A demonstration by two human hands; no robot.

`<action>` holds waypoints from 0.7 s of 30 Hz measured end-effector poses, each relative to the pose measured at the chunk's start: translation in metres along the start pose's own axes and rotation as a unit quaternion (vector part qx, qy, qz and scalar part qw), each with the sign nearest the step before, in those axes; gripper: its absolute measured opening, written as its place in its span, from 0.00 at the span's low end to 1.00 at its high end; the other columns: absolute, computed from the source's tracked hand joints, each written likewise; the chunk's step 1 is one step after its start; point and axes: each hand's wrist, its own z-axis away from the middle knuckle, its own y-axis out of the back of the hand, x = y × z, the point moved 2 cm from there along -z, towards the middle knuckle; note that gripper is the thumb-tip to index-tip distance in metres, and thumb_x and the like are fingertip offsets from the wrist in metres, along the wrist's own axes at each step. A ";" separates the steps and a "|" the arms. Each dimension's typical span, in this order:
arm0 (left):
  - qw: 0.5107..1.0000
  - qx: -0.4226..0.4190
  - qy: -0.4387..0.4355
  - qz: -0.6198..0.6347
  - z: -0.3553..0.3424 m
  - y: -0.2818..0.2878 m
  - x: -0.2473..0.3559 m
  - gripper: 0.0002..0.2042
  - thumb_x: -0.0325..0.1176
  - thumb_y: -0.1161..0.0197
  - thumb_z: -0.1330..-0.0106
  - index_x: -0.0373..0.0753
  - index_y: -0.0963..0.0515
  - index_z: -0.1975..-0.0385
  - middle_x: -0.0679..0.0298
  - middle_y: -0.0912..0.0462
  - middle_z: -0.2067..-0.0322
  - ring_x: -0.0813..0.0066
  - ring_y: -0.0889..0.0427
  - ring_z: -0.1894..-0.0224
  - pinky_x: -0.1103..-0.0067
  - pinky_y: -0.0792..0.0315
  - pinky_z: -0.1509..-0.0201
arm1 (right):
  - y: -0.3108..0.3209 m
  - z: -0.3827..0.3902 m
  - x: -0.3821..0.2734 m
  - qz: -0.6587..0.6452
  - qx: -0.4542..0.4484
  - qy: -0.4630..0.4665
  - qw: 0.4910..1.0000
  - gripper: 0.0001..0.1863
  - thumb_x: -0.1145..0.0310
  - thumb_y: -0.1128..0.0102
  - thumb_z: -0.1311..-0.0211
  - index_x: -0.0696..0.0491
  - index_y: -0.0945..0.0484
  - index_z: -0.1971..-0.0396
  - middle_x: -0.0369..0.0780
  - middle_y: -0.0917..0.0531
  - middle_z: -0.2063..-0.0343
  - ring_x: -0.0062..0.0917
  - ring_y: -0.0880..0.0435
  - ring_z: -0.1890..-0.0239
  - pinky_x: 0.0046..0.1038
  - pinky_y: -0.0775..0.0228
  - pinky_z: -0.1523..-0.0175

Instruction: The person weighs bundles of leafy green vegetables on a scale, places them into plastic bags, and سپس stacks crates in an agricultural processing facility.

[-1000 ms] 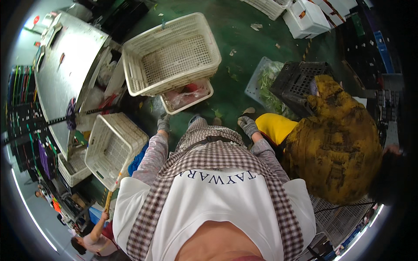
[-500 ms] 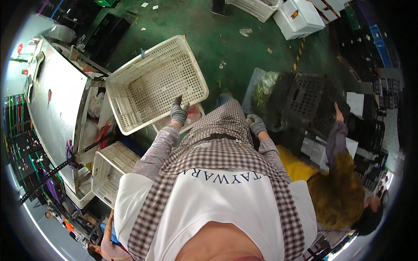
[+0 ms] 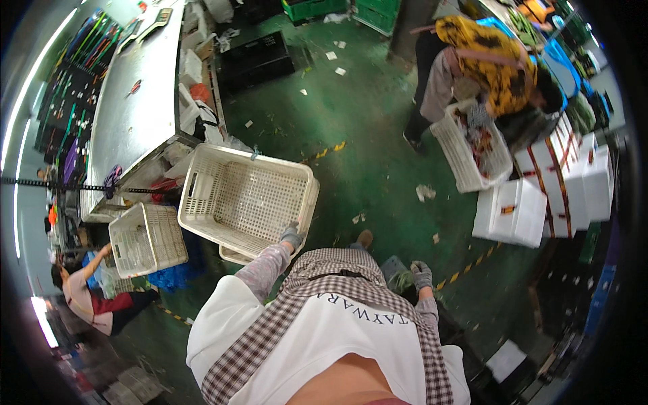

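Note:
A large off-white perforated plastic crate (image 3: 236, 196) stands in front of me to the left, its inside bare. The rim of another pale crate (image 3: 233, 255) shows beneath it. At the near right corner, my left hand (image 3: 293, 236), in a grey glove, has its fingers hooked over the upper crate's rim. My right hand (image 3: 422, 275), gloved too, hangs at my right side with loosely bent fingers and nothing visible in it. Below it, partly hidden by my body, is a grey-blue crate (image 3: 393, 267) with something green beside it.
A metal-topped table (image 3: 135, 101) stands at left, with a smaller white crate (image 3: 148, 239) near a person (image 3: 88, 297). At far right a person (image 3: 486, 67) bends over a filled white crate (image 3: 466, 165). White foam boxes (image 3: 511, 212) stand nearby; a black crate (image 3: 256, 61) lies farther off.
My view has turned to the right, bringing the bending person and foam boxes into sight. My left hand has shifted from above the crate onto its rim. The dark crates at right have left view.

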 end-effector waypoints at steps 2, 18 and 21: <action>0.997 0.032 0.044 0.050 -0.016 -0.022 -0.003 0.26 0.39 0.39 0.52 0.41 0.36 0.52 0.51 0.31 0.56 0.58 0.31 0.52 0.71 0.36 0.51 | 0.026 -0.048 -0.010 -0.009 -0.005 0.008 1.000 0.10 0.70 0.44 0.50 0.55 0.26 0.66 0.35 0.23 0.73 0.19 0.27 0.74 0.23 0.33 0.70; 0.909 0.258 0.270 0.186 -0.091 0.065 0.118 0.30 0.44 0.47 0.50 0.43 0.44 0.46 0.53 0.41 0.46 0.57 0.40 0.46 0.71 0.44 0.43 | -0.067 -0.357 -0.353 0.215 -0.241 0.230 0.918 0.11 0.72 0.45 0.51 0.56 0.28 0.65 0.38 0.22 0.71 0.18 0.27 0.71 0.21 0.33 0.64; 0.904 0.365 0.209 0.075 -0.156 0.110 0.177 0.31 0.45 0.47 0.51 0.41 0.46 0.46 0.52 0.42 0.47 0.58 0.44 0.44 0.71 0.47 0.42 | -0.060 -0.430 -0.367 0.144 -0.259 0.161 0.941 0.09 0.72 0.44 0.52 0.57 0.27 0.68 0.36 0.23 0.73 0.20 0.28 0.71 0.19 0.34 0.63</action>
